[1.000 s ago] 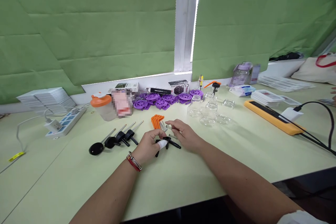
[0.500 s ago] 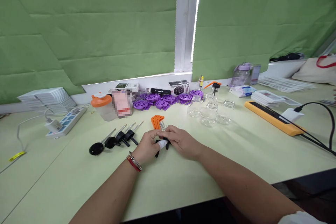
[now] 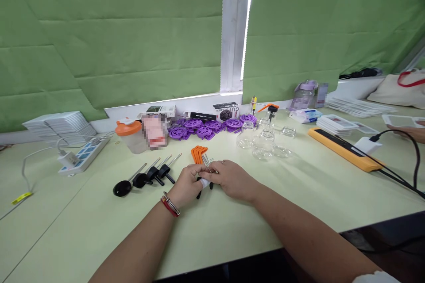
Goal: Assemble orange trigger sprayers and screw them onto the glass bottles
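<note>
My left hand (image 3: 188, 184), its thumb wrapped in white, closes around a black plastic part (image 3: 199, 194) that is mostly hidden by the fingers. My right hand (image 3: 232, 180) meets it fingertip to fingertip, pinched closed; what it grips is covered. Thin metal rods (image 3: 206, 159) lie just beyond the fingers, beside several orange crank-shaped handles (image 3: 199, 154). To the left, several black round caps with metal shafts (image 3: 152, 173) rest on the table in a row.
Purple wheel-shaped parts (image 3: 205, 131) and small boxes (image 3: 200, 116) line the back. Glass jars (image 3: 265, 139) stand right of centre. An orange-lidded cup (image 3: 129, 135) and a power strip (image 3: 84, 154) are left. A yellow device (image 3: 345, 150) lies right; another person's hand (image 3: 411, 132) is at the edge.
My right fingers have shifted slightly over the black part, now hiding its middle. At the far right, another person's hand with a white frame has come into view.
</note>
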Motion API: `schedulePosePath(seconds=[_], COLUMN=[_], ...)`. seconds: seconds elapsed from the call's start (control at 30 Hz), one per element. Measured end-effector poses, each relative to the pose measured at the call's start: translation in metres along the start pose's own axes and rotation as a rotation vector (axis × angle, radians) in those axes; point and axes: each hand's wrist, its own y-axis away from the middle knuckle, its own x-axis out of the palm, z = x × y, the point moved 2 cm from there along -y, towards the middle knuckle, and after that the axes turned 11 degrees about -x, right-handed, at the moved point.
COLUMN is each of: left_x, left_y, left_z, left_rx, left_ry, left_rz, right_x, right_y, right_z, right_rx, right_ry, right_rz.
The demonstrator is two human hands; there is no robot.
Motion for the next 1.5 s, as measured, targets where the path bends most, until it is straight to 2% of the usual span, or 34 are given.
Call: schedulePosePath(seconds=[0.17,0.37,0.47,0.57,0.7,0.77,0.87,1.5], left_x=[0.001,-0.001,-0.001,-0.001,-0.001,-0.001,-0.001,-0.001], left_y=[-0.001,0.0,-0.001,-0.001,0.0,0.0,-0.001,0.001], left_z=[0.002,0.0,0.001,0.002,0.002,0.002,0.0,-0.002], left_rx=[0.014,0.025,0.027,0.008,-0.045,-0.049,-0.034,-0.038], left_ry=[-0.002,-0.021,-0.028,-0.043,-0.07,-0.074,-0.075,-0.1], left_rz=[-0.004,-0.014,-0.019,-0.036,-0.051,-0.054,-0.054,-0.054], right_x=[-0.003,-0.002,-0.002,-0.002,0.001,0.003,0.006,0.014], right_y=[0.0,0.001,0.001,0.002,0.005,0.006,0.004,0.005], right_z=[0.003,0.005,0.004,0.002,-0.004,-0.005,-0.003,-0.005], right_rx=[-0.005,0.043,0.068,0.15,0.308,0.331,0.309,0.352], right_ry=[-0.048,-0.005,-0.077,-0.301,-0.547,-0.613,-0.681,-0.687], right_rz=[-0.028,0.013,0.008,-0.075,-0.287,-0.359,-0.395,-0.41])
